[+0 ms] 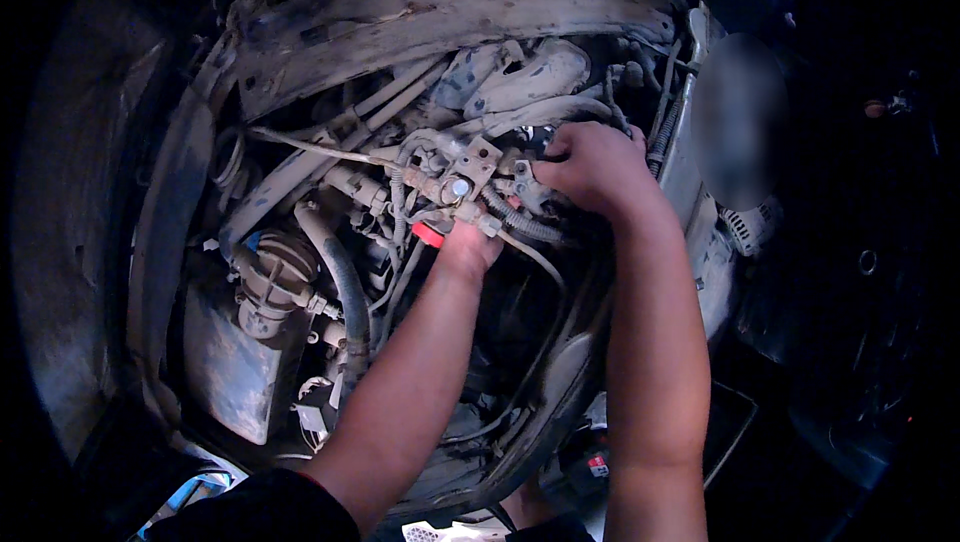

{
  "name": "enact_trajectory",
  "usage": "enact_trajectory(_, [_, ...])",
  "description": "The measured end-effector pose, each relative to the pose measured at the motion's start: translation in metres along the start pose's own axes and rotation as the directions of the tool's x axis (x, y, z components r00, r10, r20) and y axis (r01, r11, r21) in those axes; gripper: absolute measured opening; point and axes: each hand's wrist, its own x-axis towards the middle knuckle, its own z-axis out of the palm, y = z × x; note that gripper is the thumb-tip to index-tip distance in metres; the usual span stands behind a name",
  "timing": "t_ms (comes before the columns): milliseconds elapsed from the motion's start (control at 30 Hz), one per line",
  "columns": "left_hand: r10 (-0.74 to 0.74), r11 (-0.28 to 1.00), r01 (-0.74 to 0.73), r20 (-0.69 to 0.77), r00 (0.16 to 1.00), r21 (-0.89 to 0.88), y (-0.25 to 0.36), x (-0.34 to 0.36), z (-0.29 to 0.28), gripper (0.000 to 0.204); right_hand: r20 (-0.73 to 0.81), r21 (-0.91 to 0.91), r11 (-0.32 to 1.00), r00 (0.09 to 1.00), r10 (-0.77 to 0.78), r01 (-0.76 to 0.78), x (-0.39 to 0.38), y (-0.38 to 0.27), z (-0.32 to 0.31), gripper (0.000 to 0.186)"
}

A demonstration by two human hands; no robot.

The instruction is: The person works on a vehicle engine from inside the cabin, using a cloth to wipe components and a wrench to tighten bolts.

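Observation:
A dusty metal valve block (484, 157) with bolt holes and a round shiny bolt head (461, 189) sits amid pipes and hoses. My left hand (470, 242) reaches beneath it; its fingers are hidden under the block and its fittings. Beside this hand a red piece (428, 233) shows, mostly covered, and I cannot tell whether the hand holds it. To the right, my right hand (600, 167) is closed, with its thumb side against a small metal bracket (524, 182). What its curled fingers grip is hidden. A ribbed conduit (525, 227) runs between the two hands.
A dirt-covered frame beam (450, 17) crosses the far side. At left are a round ribbed housing (275, 277), a bent black hose (340, 272) and a flat panel (235, 362). Pale pipes (300, 177) slant toward the block. A dark curved edge (560, 382) lies between my forearms.

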Motion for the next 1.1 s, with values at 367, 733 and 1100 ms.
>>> enact_trajectory(367, [0.151, 0.987, -0.154, 0.075, 0.986, 0.042, -0.003, 0.018, -0.021, 0.039, -0.058, -0.157, 0.987, 0.997, -0.042, 0.033, 0.003, -0.001, 0.011, 0.036])
enact_trajectory(733, [0.095, 0.989, -0.102, -0.066, 0.993, -0.107, -0.001, 0.029, -0.019, 0.039, 0.015, -0.098, 0.995, 1.000, 0.024, -0.023, 0.003, -0.005, -0.001, 0.037])
enact_trajectory(1100, [0.087, 0.994, -0.091, -0.071, 0.994, -0.054, 0.004, 0.042, -0.028, 0.043, 0.001, -0.071, 0.997, 1.000, 0.027, -0.027, 0.007, 0.000, 0.004, 0.039])
